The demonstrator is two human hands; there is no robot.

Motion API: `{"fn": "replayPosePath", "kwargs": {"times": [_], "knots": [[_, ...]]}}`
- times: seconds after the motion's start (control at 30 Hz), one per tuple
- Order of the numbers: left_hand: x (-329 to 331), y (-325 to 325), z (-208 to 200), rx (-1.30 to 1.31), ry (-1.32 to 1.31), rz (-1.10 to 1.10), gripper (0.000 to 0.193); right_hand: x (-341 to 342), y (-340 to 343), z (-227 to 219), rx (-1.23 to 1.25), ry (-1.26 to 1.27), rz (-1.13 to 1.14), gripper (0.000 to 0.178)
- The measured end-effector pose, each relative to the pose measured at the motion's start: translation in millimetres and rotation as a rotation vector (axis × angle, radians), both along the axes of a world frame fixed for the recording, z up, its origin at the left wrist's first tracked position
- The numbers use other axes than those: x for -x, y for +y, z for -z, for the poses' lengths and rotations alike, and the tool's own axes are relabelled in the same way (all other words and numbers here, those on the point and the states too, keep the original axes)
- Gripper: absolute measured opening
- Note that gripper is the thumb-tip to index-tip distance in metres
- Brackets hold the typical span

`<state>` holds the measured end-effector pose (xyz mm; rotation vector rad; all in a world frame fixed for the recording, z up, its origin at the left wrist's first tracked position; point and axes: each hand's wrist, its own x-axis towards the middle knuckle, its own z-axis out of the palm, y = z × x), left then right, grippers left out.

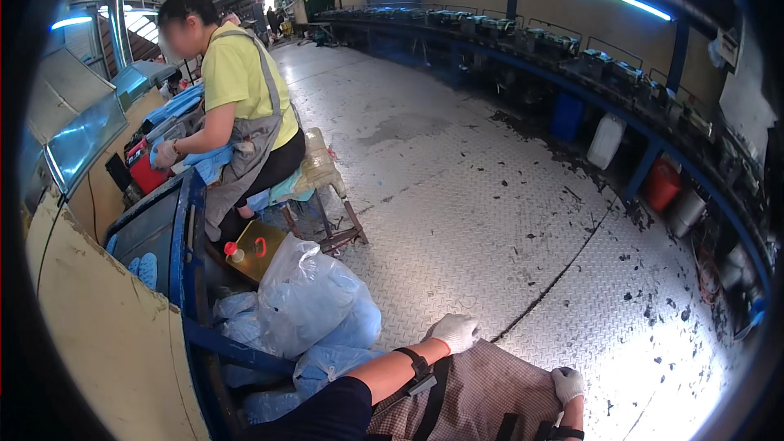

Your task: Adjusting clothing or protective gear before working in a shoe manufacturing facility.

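At five o'clock, by the lower edge, a brown cloth (494, 384) with a fine check spreads out, lightly creased, crossed by black bands (437, 400). The left hand (457, 332), in a pale knitted glove, lies at the cloth's eleven o'clock; the right hand (567, 384), gloved likewise, at its three o'clock. Whether either grips the fabric or merely rests there, I cannot tell. At seven o'clock, translucent plastic bags (314, 294) bulge with bluish contents, beside a yellow container (250, 260). At ten, a co-worker (237, 73) in yellow sits on a stool (320, 167). Farthest, at two, runs a long bench (563, 77).
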<state>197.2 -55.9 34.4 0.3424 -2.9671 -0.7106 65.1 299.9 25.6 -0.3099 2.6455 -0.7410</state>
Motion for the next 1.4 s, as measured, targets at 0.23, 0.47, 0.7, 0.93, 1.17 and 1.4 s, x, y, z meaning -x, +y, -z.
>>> {"fn": "replayPosePath", "kwargs": {"times": [0.23,0.47,0.7,0.93,1.17,1.4], "knots": [[0,-1,0,-0.011,0.05,0.019,0.027,-1,-3,-9,-0.011,-0.021,0.001,0.042],[1,0,-6,-0.015,0.003,-0.011,0.028,0,-1,-4,0.017,-0.009,0.025,0.04],[1,1,6,-0.003,0.035,-0.005,0.028,-1,0,-5,0.023,-0.004,0.022,0.04],[0,1,-3,0.001,0.045,-0.002,0.028,-1,-2,-5,0.027,0.003,0.013,0.04],[-1,0,-1,0.008,0.027,0.003,0.029,2,5,11,0.042,0.021,0.009,0.04],[-4,0,-8,-0.011,0.036,0.014,0.029,0,2,8,0.083,0.002,0.037,0.039]]}}
